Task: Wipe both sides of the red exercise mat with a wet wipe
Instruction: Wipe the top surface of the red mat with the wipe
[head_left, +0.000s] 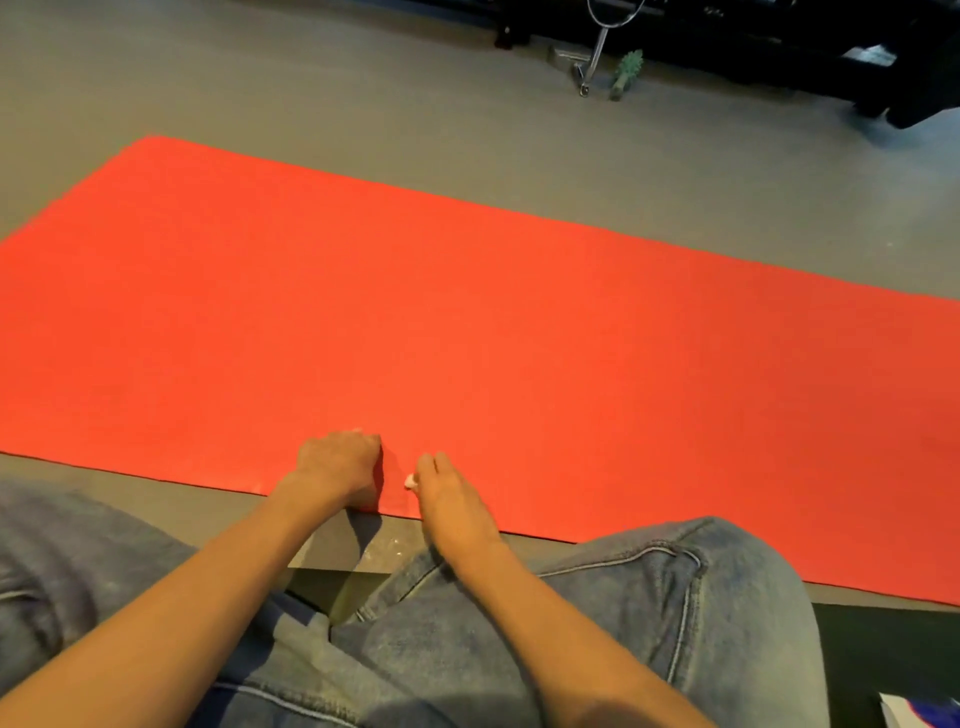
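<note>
While you face the near long edge of the red exercise mat (519, 312), it lies flat and unrolled on the grey floor (311, 78), running from far left to right and out of frame on both sides. Your left hand (337, 467) sits knuckles-up on the mat right at that near edge, fingers curled tight together; whether they clamp the mat's edge or just rest on it, cannot tell, since the fingertips are hidden under the hand. Your right hand (452, 499) is just beside it, also on the mat near the edge, the two hands close but apart. The right fingers lie straight and together, pointing away from you, flat over the wet wipe (410, 480). Only a small white bit of the wipe shows, poking out at the thumb side, touching the mat. The right thumb is hidden, so cannot tell if it pinches the wipe. Both forearms are bare. Your jeans (649, 597) fill the bottom of the view, one leg either side of the arms, the right knee overlapping the mat's near edge. Far side of the floor: a small green object (626, 73) lying beside a metal stand leg (592, 62), dark furniture (779, 41) behind them. Bottom right corner: a white and blue packet (930, 712), cut off by the frame.
</note>
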